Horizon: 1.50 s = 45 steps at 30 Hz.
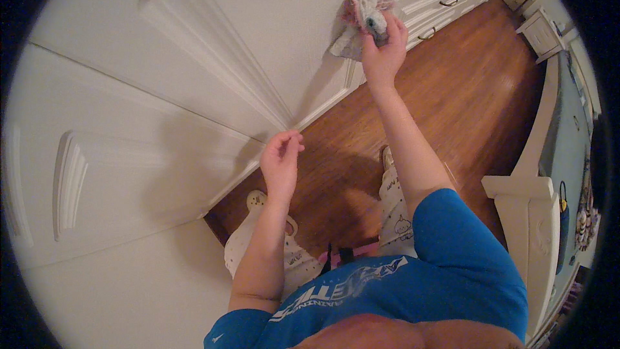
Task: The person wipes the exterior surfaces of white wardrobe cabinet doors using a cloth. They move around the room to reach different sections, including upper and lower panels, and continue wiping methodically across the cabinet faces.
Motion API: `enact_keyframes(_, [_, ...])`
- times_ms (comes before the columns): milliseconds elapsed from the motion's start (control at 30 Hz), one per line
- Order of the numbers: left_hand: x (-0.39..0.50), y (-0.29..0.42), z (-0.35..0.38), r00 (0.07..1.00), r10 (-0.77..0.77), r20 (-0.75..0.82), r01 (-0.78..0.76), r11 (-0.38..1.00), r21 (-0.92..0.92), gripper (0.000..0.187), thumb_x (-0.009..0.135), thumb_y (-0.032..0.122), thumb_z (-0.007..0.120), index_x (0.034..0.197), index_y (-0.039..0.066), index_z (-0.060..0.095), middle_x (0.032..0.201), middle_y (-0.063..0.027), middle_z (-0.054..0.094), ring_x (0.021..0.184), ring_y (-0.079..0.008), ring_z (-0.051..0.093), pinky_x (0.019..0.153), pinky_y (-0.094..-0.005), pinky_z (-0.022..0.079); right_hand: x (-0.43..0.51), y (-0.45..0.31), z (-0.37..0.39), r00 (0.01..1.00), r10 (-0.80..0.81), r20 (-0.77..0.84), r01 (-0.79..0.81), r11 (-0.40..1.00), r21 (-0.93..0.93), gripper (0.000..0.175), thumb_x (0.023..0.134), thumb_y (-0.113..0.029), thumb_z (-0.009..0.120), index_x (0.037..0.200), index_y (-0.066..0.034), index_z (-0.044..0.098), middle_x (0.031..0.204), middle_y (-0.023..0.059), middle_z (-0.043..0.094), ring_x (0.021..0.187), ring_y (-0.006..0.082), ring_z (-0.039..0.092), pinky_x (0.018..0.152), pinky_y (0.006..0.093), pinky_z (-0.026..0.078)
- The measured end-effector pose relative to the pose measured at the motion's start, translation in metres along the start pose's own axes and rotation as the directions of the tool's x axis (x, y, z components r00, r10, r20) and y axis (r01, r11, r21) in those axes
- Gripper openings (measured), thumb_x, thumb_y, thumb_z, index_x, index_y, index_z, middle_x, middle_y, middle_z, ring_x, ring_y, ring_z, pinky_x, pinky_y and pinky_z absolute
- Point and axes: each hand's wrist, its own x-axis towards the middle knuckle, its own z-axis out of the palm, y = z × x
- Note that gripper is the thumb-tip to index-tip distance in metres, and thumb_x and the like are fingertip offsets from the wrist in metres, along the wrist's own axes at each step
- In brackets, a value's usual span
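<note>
My right hand (385, 51) grips a crumpled cloth (363, 22), white and grey with pinkish parts and a dark spot. The cloth lies against a white panelled cabinet door (290, 24), near the moulding at its edge. Lower and to the left, my left hand (281, 157) hangs in front of the foot of the cabinet, its fingers loosely curled with nothing visible in them. Whether it touches the door cannot be told.
Drawers with curved metal handles (449, 1) adjoin the door at upper right. Below is a brown wooden floor (465, 72). A bed with a white frame (525, 203) stands at the right, a small white nightstand (540, 34) beyond it. My feet are on the floor near the cabinet.
</note>
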Motion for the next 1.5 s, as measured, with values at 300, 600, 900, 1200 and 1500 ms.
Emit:
enact_keyframes(300, [0.002, -0.003, 0.005, 1.000, -0.014, -0.011, 0.014, 1.000, -0.012, 0.013, 0.089, 0.008, 0.056, 0.098, -0.001, 0.062, 0.089, -0.0056, 0.063, 0.074, -0.0117, 0.060, 0.069, -0.0230, 0.048, -0.061, -0.044, 0.020, 0.891, -0.247, 0.380, 0.167, 0.958, 0.232, 0.052, 0.059, 0.007, 0.061, 0.108, -0.0077, 0.059, 0.116, 0.0176, 0.049, 0.111, 0.0356, 0.047, 0.093, 0.0407, 0.041])
enact_keyframes(600, [0.000, -0.005, 0.001, 1.000, 0.003, 0.014, -0.004, 1.000, 0.023, 0.015, 0.091, 0.013, 0.056, 0.100, 0.004, 0.062, 0.091, -0.0033, 0.065, 0.075, -0.0095, 0.060, 0.066, -0.0210, 0.044, -0.002, -0.010, 0.002, 0.999, -0.015, 0.045, 0.016, 0.999, -0.033, 0.048, 0.063, 0.001, 0.062, 0.111, -0.0046, 0.057, 0.113, 0.0186, 0.048, 0.109, 0.0341, 0.047, 0.093, 0.0373, 0.041])
enact_keyframes(900, [0.002, -0.004, 0.007, 1.000, -0.022, 0.000, 0.022, 1.000, 0.012, 0.015, 0.091, 0.014, 0.056, 0.100, 0.004, 0.062, 0.091, -0.0034, 0.065, 0.077, -0.0097, 0.060, 0.067, -0.0217, 0.044, -0.048, -0.040, 0.014, 0.906, -0.246, 0.344, 0.208, 0.968, 0.143, 0.048, 0.064, 0.003, 0.061, 0.111, -0.0062, 0.057, 0.118, 0.0163, 0.048, 0.112, 0.0341, 0.046, 0.094, 0.0395, 0.040])
enact_keyframes(1200, [-0.001, -0.004, 0.006, 0.999, 0.002, 0.033, -0.004, 0.998, 0.058, 0.015, 0.091, 0.013, 0.055, 0.099, 0.003, 0.062, 0.091, -0.0040, 0.065, 0.075, -0.0097, 0.060, 0.065, -0.0216, 0.044, -0.014, -0.030, 0.010, 0.983, -0.172, 0.066, 0.172, 0.985, -0.002, 0.047, 0.061, 0.004, 0.061, 0.107, -0.0071, 0.060, 0.114, 0.0182, 0.050, 0.109, 0.0346, 0.046, 0.092, 0.0396, 0.041])
enact_keyframes(1500, [0.000, -0.002, 0.006, 1.000, -0.013, -0.003, 0.014, 0.999, 0.050, 0.016, 0.091, 0.014, 0.055, 0.101, 0.003, 0.062, 0.093, -0.0050, 0.065, 0.076, -0.0102, 0.060, 0.066, -0.0214, 0.044, -0.027, -0.030, 0.014, 0.946, -0.227, 0.230, 0.199, 0.971, 0.135, 0.049, 0.059, 0.006, 0.059, 0.107, -0.0087, 0.060, 0.117, 0.0169, 0.049, 0.110, 0.0350, 0.046, 0.091, 0.0402, 0.041])
